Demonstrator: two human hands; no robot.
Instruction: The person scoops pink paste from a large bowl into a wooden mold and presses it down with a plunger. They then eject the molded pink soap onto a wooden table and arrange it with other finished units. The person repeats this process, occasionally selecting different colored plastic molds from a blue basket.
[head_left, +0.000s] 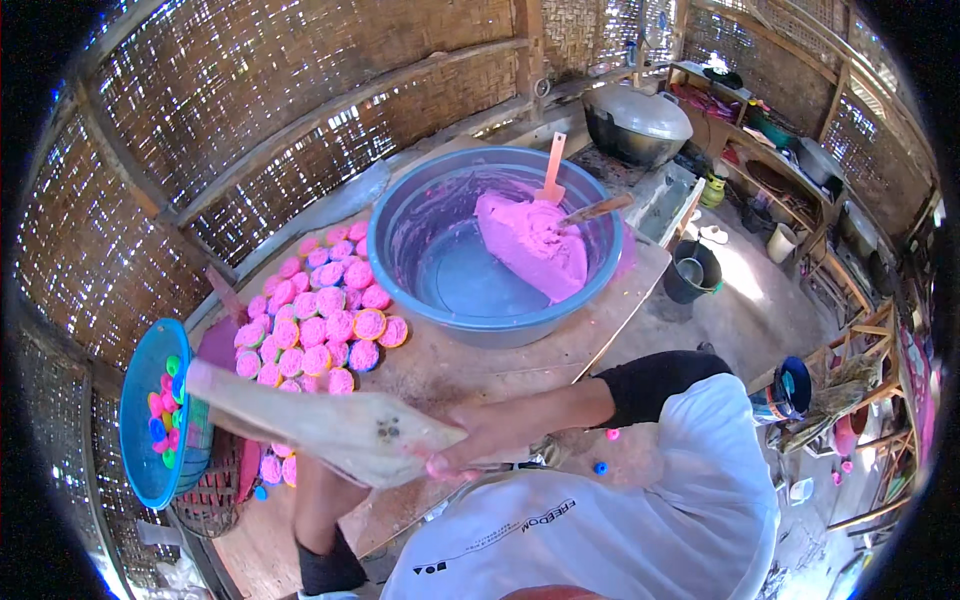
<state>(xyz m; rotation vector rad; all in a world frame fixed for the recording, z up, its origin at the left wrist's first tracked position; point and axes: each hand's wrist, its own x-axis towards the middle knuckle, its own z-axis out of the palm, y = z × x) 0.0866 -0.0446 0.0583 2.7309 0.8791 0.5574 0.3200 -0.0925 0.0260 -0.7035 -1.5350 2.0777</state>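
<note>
My right hand (459, 441) grips the right end of a pale, limp bag (330, 427), blurred and marked with dark spots. My left forearm (330, 491) rises from the lower left; the left hand is hidden behind the bag. Many small colored cups topped with pink paste (315, 330) stand close together on the board, partly covered by the bag. Behind them is a large blue plastic basin (487, 321). Inside it, a thick pink mass (536, 247) leans on the right wall, with a pink spatula (553, 169) and a wooden-handled tool (598, 209) stuck in it.
A tilted blue basket (131, 450) at the left holds several small colored cups (166, 409). A lidded pot (637, 124) stands behind the basin, and a dark bucket (690, 274) is on the floor. Woven bamboo walls (315, 67) enclose the left and back.
</note>
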